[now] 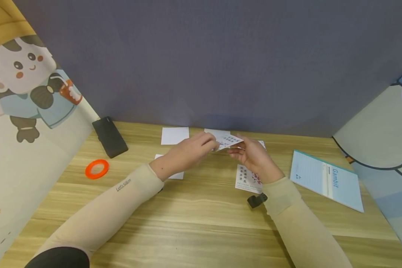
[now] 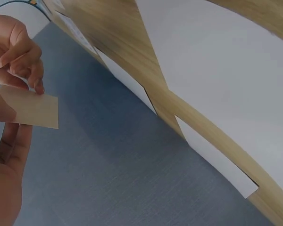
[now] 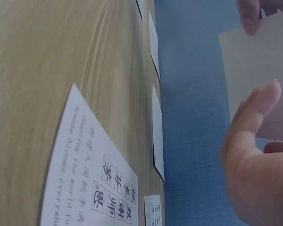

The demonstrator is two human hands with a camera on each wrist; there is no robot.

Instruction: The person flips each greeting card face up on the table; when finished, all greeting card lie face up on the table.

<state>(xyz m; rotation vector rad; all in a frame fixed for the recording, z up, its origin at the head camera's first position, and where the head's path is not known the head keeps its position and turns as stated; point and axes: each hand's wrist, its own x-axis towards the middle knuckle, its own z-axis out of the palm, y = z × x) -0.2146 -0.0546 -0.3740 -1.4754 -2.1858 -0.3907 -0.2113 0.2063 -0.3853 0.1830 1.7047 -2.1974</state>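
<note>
Above the back of the table, my left hand [image 1: 195,153] pinches one end of a small printed card [image 1: 230,140] between thumb and fingers. My right hand [image 1: 253,158] holds the other end, its fingers curled at the card's edge. Printed characters face up in the head view; the plain side of the card [image 3: 254,61] shows in the right wrist view. Below the right hand lies a printed card [image 1: 245,179] with characters and red flowers. One blank card [image 1: 178,175] is partly hidden beneath the left forearm.
Along the back wall lie two blank white cards [image 1: 175,136] [image 1: 214,132], plus another printed card [image 3: 153,209] behind the right hand. To the left are a black phone-like slab [image 1: 109,137] and an orange ring [image 1: 97,169]. A blue notebook [image 1: 326,180] lies at the right.
</note>
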